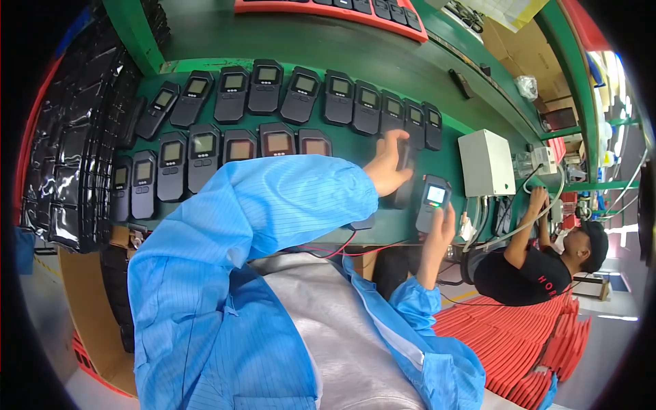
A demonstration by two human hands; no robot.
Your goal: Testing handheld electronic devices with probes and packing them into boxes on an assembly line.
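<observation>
Holding a lit meter (432, 203) upright in the right hand (441, 229), fingers wrapped round its lower body, screen bright and facing the camera; it sits at the near edge of the green bench (383, 61), just left of the white box (486, 162). Left hand (388, 166) is up-left of that meter, close by, fingers closed on a dark unit (404, 179) that stands on the bench; its screen can't be seen. Blue sleeve (273, 205) runs from the lower left up to that hand and covers much of the bench's near edge. Red and black wires (342, 247) hang just below the bench edge under the sleeve. Left of the left hand, the near row of meters (205, 157) lies flat on the bench, some screens glowing orange. Beyond it, the far row (301, 92) spans the bench from left to just above the left hand, screens pale. Black trays (75, 150) are stacked off the bench's left end. Right of the white box a second person (540, 266) in a black shirt reaches for cables (540, 205); red stack (519, 335) below them. At the far edge of the bench, a red tray (342, 10) of dark units.
</observation>
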